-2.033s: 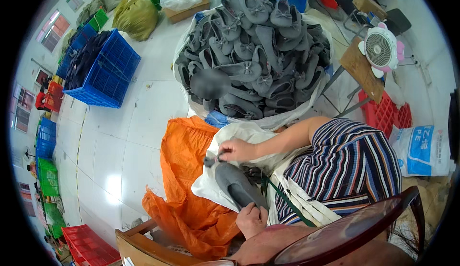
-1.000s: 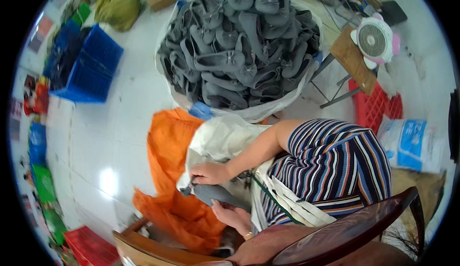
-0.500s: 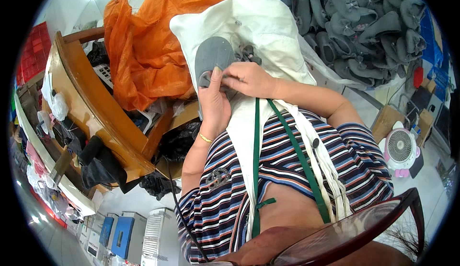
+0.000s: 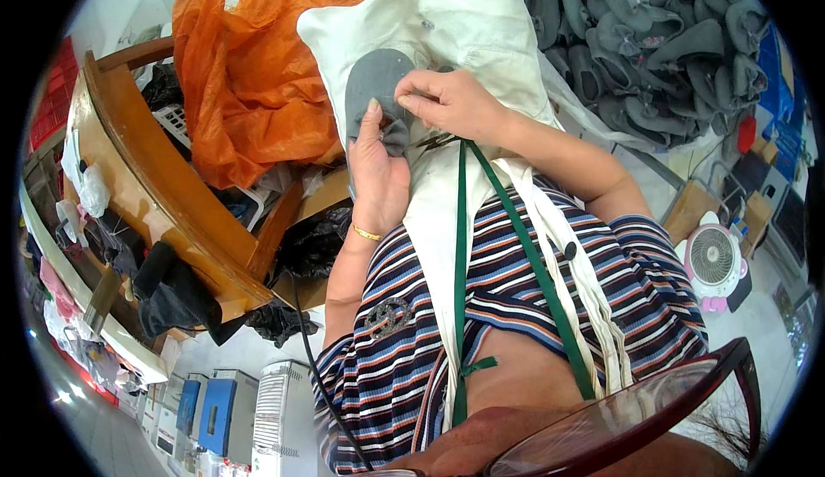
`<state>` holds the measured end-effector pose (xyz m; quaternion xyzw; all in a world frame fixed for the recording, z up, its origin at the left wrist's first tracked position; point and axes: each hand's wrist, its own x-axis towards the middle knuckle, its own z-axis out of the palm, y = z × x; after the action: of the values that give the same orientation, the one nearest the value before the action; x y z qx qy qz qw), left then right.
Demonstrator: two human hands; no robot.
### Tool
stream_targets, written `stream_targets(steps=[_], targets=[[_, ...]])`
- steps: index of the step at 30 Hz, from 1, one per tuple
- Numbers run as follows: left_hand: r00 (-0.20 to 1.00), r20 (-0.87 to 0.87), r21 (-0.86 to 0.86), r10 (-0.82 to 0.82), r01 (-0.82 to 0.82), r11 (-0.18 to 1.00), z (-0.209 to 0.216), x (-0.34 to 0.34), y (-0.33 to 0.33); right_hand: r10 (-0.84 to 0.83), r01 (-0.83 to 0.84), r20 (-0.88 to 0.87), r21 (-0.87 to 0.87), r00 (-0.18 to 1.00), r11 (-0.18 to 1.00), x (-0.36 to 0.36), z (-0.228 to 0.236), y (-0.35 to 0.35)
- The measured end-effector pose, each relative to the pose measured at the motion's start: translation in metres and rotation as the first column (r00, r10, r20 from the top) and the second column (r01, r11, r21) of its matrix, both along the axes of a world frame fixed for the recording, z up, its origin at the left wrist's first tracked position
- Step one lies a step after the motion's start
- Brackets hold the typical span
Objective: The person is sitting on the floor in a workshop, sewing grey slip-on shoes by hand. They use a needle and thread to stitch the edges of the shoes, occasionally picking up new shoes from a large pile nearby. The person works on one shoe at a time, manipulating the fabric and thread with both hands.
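A grey fabric shoe (image 4: 375, 71) lies over my lap on the white apron (image 4: 481, 26), its sole end pointing away from me. My left hand (image 4: 378, 176) grips its near part, thumb on top. Beside that thumb sits a gathered grey bow (image 4: 394, 136). My right hand (image 4: 451, 106) is just right of the shoe, thumb and forefinger pinched together; whatever is between them is too small to make out. Below the right wrist, a dark scissors-like tool (image 4: 438, 143) rests on the apron, partly hidden.
Many grey shoes (image 4: 636, 39) are heaped at the far right. An orange woven sack (image 4: 258, 82) spreads to the left, beside a curved wooden table (image 4: 163, 193). A small white fan (image 4: 715, 258) stands on the right. Black plastic bags (image 4: 318, 245) lie near my left forearm.
My right hand has moved up and away from the bow, uncovering it and the dark tool below. My left hand still holds the shoe, its thumb shifted slightly.
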<state>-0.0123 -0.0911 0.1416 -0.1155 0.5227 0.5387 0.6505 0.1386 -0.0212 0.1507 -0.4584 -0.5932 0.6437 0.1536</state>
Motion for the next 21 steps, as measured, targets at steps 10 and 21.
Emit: stream_targets(steps=[10, 21], targets=[[1.000, -0.015, -0.004, 0.023, -0.024, 1.000, 0.0001, 0.0014, 0.0013, 0.058, -0.078, 0.075, 0.289, 0.996, 0.954, 0.0002, -0.0080, 0.0031], [1.000, -0.009, 0.003, 0.010, -0.010, 1.000, -0.0030, 0.0004, -0.0009, 0.111, -0.135, 0.102, 0.274, 0.989, 0.952, 0.0022, -0.0063, 0.0053]])
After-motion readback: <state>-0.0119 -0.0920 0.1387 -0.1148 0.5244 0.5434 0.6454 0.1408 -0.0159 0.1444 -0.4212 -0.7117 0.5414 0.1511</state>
